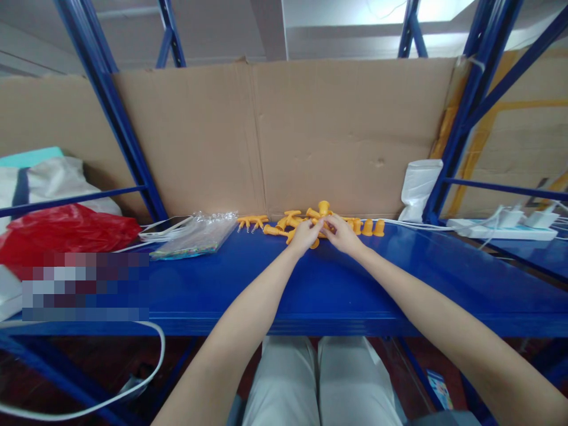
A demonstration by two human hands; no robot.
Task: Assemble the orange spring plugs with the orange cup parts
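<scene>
My left hand (306, 233) and my right hand (342, 234) meet over a pile of yellow-orange plastic parts at the back of the blue shelf. Both hands are closed, fingertips pinched together around a small yellow plastic part, mostly hidden by the fingers. A yellow piece with a flared round end (323, 207) stands just behind them. To the left lie a long yellow piece (276, 230) and small hand-shaped yellow parts (252, 222). Right of my right hand, yellow cup-shaped pieces (367, 227) stand in a row.
A clear plastic bag (199, 235) lies left on the blue shelf (346, 296), near a red plastic bag (71, 234). Cardboard (332, 136) walls the back. A white pouch (419, 189) leans by the right post; a power strip (501, 229) with cables lies beyond it.
</scene>
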